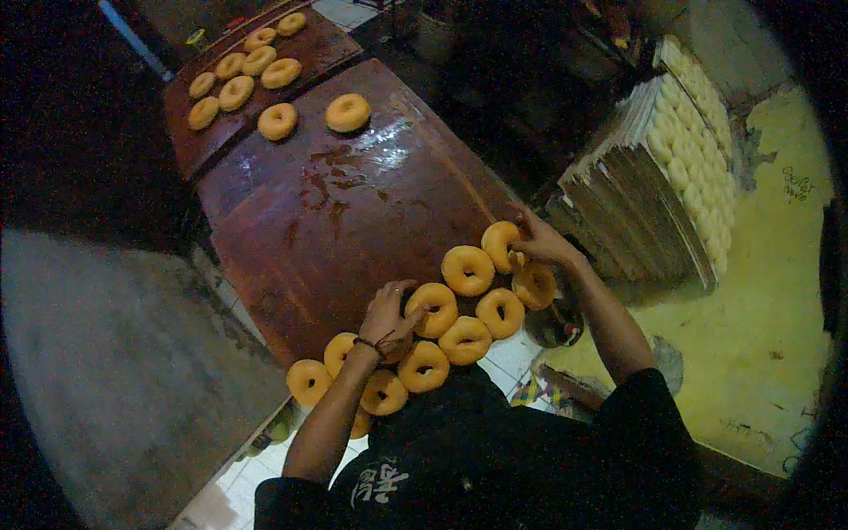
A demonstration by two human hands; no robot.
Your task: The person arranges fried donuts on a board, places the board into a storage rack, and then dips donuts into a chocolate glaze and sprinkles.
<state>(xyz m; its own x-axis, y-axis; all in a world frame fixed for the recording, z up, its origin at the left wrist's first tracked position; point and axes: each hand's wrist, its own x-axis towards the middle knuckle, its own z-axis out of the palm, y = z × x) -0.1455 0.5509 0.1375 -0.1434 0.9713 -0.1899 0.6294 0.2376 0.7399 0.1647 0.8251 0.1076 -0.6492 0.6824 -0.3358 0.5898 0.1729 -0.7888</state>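
Observation:
Golden ring doughnuts lie in two rows along the near edge of a reddish-brown table. My left hand is curled over the near row, its thumb and fingers against the left side of a doughnut. Part of another doughnut is hidden beneath that hand. At the right end of the row my right hand grips a doughnut by its right side. Below this hand sits another doughnut. Between my hands a doughnut lies flat, touched by neither.
More doughnuts lie at the table's far end, with two others nearer the middle. Wet, shiny patches mark the tabletop. To the right stands a tall stack of boards, with rows of pale rings beside it. A grey wall borders the left.

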